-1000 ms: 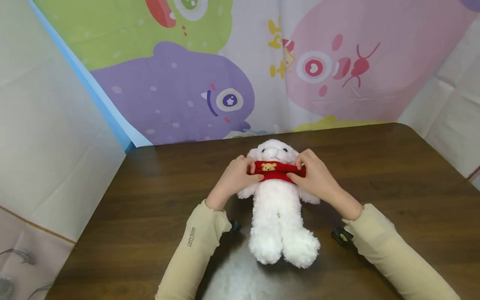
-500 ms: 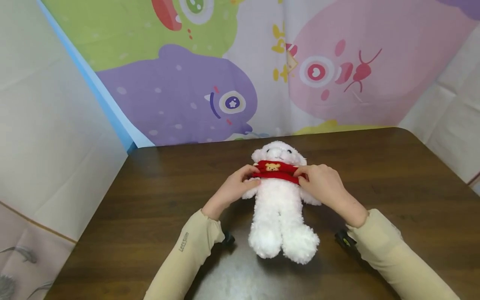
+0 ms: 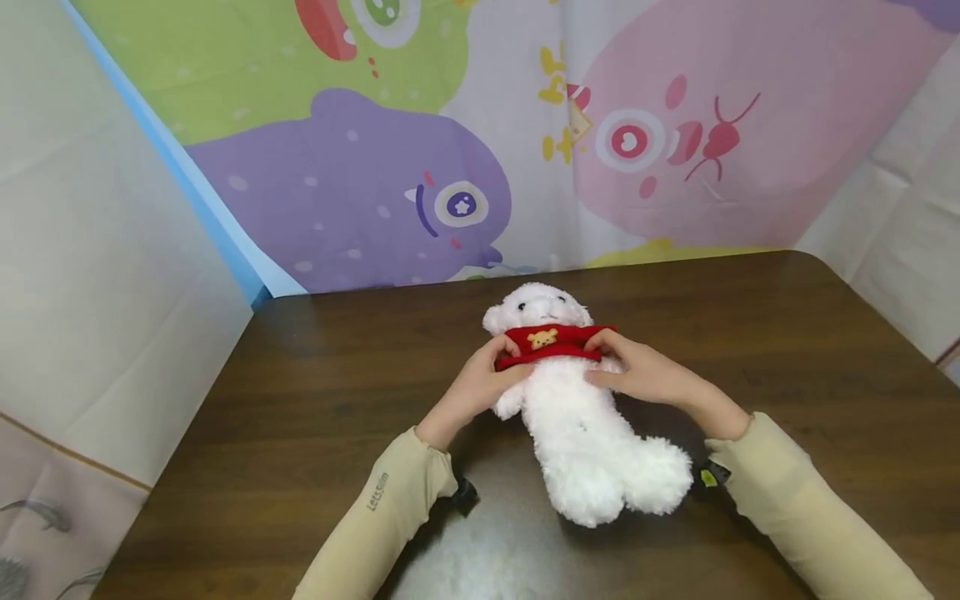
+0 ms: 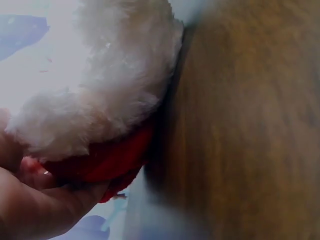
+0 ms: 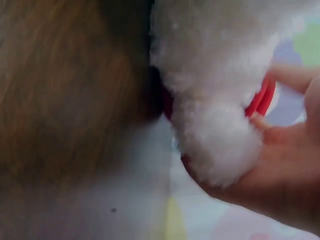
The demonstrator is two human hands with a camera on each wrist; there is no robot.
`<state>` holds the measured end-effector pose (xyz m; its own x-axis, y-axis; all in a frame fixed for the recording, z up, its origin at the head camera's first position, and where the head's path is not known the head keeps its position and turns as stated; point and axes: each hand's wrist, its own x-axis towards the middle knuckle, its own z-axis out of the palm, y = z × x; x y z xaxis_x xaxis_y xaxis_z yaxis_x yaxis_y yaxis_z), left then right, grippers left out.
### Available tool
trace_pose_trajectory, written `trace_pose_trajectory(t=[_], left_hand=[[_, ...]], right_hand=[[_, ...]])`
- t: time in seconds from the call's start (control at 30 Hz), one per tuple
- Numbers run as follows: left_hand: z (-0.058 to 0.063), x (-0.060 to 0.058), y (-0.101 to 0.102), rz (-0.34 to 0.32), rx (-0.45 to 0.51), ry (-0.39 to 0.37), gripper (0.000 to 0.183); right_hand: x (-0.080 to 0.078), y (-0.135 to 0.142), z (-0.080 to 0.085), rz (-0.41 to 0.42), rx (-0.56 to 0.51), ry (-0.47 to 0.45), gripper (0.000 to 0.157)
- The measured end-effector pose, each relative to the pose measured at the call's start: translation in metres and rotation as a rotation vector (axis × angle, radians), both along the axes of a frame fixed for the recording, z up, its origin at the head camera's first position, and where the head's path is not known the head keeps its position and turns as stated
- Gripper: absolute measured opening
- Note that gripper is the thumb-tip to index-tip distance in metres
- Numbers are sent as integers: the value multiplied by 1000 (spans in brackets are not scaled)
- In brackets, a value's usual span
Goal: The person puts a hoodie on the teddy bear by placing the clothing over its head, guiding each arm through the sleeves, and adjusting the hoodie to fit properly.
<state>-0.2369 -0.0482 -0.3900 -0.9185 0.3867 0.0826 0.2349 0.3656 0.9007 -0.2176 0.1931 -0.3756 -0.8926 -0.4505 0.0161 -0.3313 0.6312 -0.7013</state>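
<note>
A white fluffy plush bear lies on its back on the table, its body slanting with the feet to the right. Bunched across its upper chest is a small red shirt with a yellow bear-face patch. My left hand pinches the shirt's left side; the left wrist view shows its fingers about the red cloth. On the other side my right hand holds the shirt's right part, thumb against the white fur. In the right wrist view, a plush arm lies against the palm. Some fingertips are hidden.
The brown wooden table spreads around the plush. Behind its far edge hangs a cartoon-printed cloth, with a pale panel on the left. Dark wrist devices show under both sleeves.
The plush's legs have swung right and its head has tipped left. My right thumb has moved down from the red cloth onto the fur. My left hand has kept near the shirt's left side.
</note>
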Motion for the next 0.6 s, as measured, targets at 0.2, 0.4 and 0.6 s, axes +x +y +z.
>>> trace_pose_trajectory(t=[0.2, 0.4, 0.6], left_hand=[[-6, -1, 3, 58, -75, 78, 17], [4, 0, -7, -206, -174, 43, 45], [3, 5, -6, -237, -142, -149, 75]], right_hand=[[-2, -1, -10, 34, -80, -92, 72], [-1, -8, -9, -85, 15, -36, 79], [0, -12, -10, -147, 32, -67, 78]])
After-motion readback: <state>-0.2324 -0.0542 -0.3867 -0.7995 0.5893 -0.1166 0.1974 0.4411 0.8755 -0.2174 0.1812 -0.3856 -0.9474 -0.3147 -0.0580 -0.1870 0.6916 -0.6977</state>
